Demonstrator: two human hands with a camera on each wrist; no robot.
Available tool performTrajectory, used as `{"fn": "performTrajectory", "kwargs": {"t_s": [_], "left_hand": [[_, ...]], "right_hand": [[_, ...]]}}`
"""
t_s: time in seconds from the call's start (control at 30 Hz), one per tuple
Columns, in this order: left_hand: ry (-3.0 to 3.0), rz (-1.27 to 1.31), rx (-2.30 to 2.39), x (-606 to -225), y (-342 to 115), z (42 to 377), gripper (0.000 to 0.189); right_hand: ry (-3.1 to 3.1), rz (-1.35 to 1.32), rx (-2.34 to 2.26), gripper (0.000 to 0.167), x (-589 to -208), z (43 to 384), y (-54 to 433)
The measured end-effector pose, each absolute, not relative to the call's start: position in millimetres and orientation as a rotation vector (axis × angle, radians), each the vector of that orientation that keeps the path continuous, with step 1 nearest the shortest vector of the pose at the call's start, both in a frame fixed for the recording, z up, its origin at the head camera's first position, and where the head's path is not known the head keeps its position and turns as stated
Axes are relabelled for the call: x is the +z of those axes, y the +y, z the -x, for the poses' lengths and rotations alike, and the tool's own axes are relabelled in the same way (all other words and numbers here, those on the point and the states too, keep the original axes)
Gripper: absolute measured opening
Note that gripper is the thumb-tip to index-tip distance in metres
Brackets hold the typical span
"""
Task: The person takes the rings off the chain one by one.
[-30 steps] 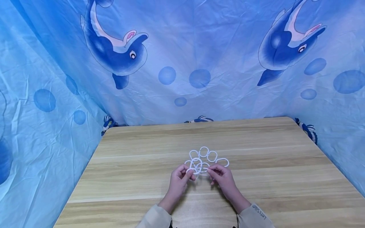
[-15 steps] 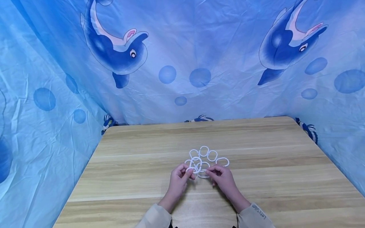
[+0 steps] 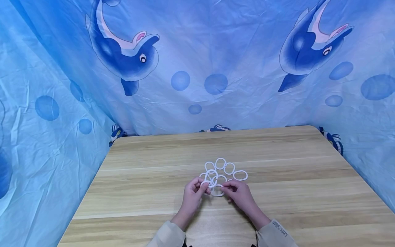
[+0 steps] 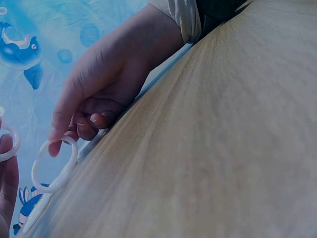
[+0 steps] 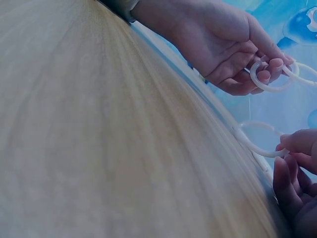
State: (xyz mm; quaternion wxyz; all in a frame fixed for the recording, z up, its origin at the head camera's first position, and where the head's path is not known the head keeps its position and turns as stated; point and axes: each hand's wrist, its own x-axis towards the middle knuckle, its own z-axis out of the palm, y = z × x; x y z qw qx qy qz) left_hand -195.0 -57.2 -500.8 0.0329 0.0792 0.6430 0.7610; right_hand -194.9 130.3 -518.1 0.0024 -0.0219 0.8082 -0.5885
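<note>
My left hand (image 3: 193, 195) pinches a white plastic link (image 3: 206, 181) between thumb and fingertips. In the right wrist view, a second link (image 5: 299, 77) hooks through or overlaps that held link (image 5: 270, 89); I cannot tell which. Facing it from the right, my right hand (image 3: 242, 193) pinches another white link (image 3: 218, 196) by its edge. The left wrist view shows this link (image 4: 35, 168) hanging from the right thumb and fingertip, apart from the link at the left hand (image 4: 7, 183). Some links behind the hands overlap in the head view.
More white links lie on the wooden table (image 3: 148, 192) just beyond the hands, among them a round one (image 3: 220, 158) at the back and an oval one (image 3: 240, 171) on the right. A blue dolphin-printed curtain (image 3: 197, 61) stands behind the table.
The link at my right hand has swung down and slightly left, and its loop now shows wider below the fingertips. My left hand has stayed nearly still.
</note>
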Motion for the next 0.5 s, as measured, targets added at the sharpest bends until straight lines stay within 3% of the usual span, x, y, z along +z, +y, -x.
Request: {"fn": "performTrajectory", "kwargs": {"t_s": [0.5], "left_hand": [[1.961,-0.192,2.36,-499.4,-55.9,194.4,0.02]], "right_hand": [[2.594,0.112,-1.731,0.015,-517.2,195.3,129.3]]}}
